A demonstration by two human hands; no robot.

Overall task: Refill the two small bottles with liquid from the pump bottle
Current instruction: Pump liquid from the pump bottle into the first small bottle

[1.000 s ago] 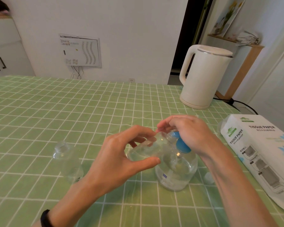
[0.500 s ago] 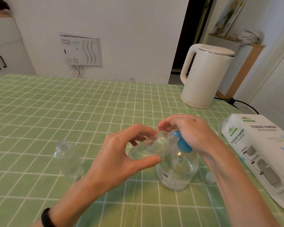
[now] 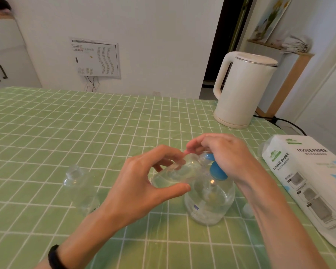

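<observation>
A clear pump bottle [image 3: 208,206] with a blue pump head [image 3: 215,170] stands on the green checked tablecloth. My right hand [image 3: 223,154] rests on top of the pump head, fingers curled over it. My left hand [image 3: 144,183] holds a small clear bottle [image 3: 175,171] tilted on its side, its mouth against the pump's nozzle; some liquid lies inside it. A second small clear bottle [image 3: 80,189] stands upright on the cloth to the left, apart from both hands. A small clear cap [image 3: 247,209] lies right of the pump bottle.
A white electric kettle [image 3: 242,88] stands at the back right, its cord running off the table's right edge. A pack of tissue paper [image 3: 310,183] lies along the right edge. The tablecloth [image 3: 66,133] spreads far to the left and back.
Both hands and the bottles keep nearly the same pose; the small bottle stays at the nozzle. Only the view shifts slightly.
</observation>
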